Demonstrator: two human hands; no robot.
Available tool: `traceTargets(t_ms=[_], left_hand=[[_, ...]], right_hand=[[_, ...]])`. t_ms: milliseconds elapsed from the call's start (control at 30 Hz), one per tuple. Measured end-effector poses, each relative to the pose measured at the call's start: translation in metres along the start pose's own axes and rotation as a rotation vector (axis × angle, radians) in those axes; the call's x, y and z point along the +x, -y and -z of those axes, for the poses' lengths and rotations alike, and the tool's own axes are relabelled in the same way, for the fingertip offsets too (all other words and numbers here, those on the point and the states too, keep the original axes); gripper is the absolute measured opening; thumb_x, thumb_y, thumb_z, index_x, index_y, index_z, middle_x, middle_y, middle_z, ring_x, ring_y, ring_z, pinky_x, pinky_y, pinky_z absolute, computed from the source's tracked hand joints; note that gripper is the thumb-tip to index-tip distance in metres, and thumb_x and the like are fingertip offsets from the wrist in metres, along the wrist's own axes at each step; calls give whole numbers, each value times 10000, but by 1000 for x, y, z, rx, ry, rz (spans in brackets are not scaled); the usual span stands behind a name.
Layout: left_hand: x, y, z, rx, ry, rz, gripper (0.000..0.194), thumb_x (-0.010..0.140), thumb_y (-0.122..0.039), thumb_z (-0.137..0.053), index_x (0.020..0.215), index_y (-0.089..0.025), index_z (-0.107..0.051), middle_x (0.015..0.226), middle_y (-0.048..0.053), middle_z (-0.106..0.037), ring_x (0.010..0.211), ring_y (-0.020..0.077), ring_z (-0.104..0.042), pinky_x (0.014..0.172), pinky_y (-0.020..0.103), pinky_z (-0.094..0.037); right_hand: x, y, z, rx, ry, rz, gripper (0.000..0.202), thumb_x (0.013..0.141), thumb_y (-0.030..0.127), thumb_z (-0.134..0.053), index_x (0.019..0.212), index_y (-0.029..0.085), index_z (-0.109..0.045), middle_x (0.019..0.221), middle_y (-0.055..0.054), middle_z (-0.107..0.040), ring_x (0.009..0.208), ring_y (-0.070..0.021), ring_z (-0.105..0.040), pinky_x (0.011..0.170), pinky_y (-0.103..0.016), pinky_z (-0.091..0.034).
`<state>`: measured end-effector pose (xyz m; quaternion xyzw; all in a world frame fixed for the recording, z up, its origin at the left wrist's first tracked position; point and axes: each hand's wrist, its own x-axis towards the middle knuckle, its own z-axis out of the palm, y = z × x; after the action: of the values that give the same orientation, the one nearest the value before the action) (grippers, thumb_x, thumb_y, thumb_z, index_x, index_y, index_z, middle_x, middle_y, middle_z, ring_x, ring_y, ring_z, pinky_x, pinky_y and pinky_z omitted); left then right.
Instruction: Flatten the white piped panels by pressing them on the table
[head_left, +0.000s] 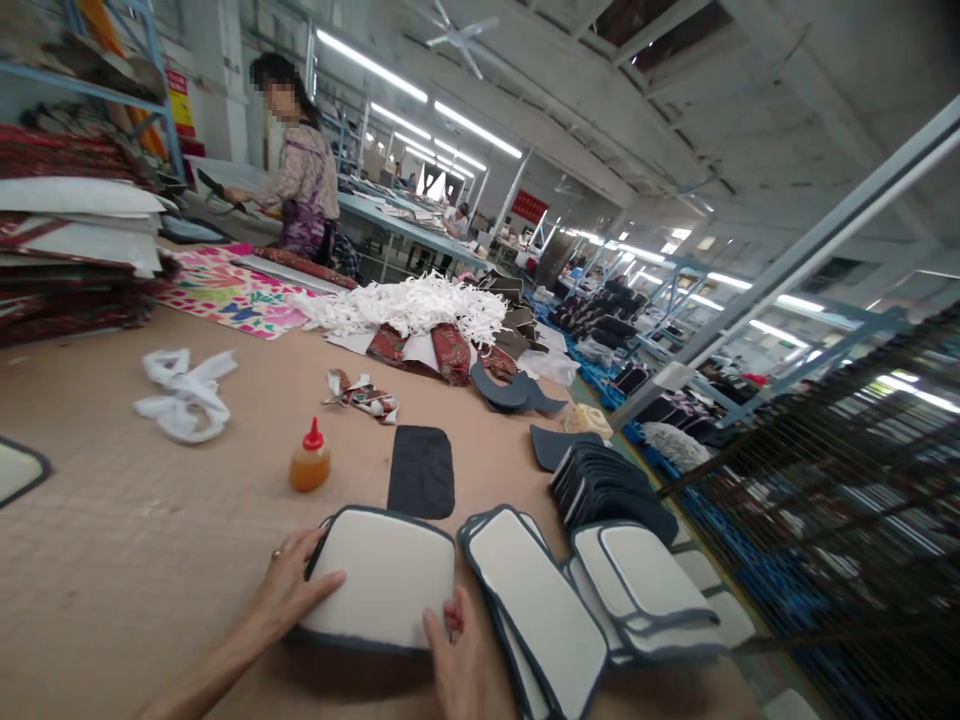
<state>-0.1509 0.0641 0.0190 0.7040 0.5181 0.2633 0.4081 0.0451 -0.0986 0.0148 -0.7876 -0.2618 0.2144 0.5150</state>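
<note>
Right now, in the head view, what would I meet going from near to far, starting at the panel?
Cream panel with dark edging, black rounded-corner piece, patterned fabric scraps, heap of white strips, blue worktable.

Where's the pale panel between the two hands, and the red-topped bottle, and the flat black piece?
Pale panel (384,572): head view, middle of its top face.
Red-topped bottle (310,468): head view, its amber body.
Flat black piece (421,472): head view, middle of its surface.

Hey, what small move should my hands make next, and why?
Perhaps pinch the pale panel firmly with the right hand, which is at its right edge; the left hand grips its left edge, so both sides would likely be steadied.
</note>
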Motion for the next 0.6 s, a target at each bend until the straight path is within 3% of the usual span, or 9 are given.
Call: traceTargets(t_ms=[133,300,367,467,533,600], left_hand=[[-8,-21,4,-265,37,41,673,584,-437,-633,1151,-154,-405,1144,139,-498,1006,298,-528,799,396,-478],[-20,-62,19,-714,435,143,817,615,-487,-650,1251,-173,-244,1056,105,-598,929,262,-593,746,347,-510],[-22,-72,32,-800,538,138,813,609,-465,-671,1263,-183,-278,1135,107,-565,995,270,-563,774,331,-504],[-21,-77,57,-865,604,143,780,642,-412,-661,1289,-205,-276,1227,94,-505,1067,271,-517,833,335,-483],[-18,-75,72,-852,622,131,781,640,-401,-655,1296,-217,-272,1261,76,-479,1100,269,-491,867,341,-467],[-16,-72,78,-732,562,85,790,611,-406,-663,1286,-222,-297,1254,58,-489,1093,272,-496,877,342,-461]], right_hand=[[-2,9,1,34,94,-80,736,622,473,-617,1160,1,-448,1073,-197,-562,940,-254,-562,807,-343,-464],[0,23,19,109,66,-131,768,604,530,-639,1187,67,-446,1099,-179,-566,1001,-278,-543,845,-372,-443],[1,28,24,268,179,-124,755,623,532,-635,1206,99,-431,1128,-157,-561,1074,-264,-505,899,-370,-411],[-4,31,25,620,332,-144,738,583,525,-676,1162,130,-444,1126,-135,-572,1086,-247,-501,905,-359,-408],[-9,30,26,699,271,-174,698,519,531,-710,1048,132,-491,1018,-141,-625,977,-257,-570,833,-356,-453],[-12,30,29,599,127,-169,644,470,560,-713,915,142,-509,849,-138,-666,818,-263,-622,729,-352,-488]])
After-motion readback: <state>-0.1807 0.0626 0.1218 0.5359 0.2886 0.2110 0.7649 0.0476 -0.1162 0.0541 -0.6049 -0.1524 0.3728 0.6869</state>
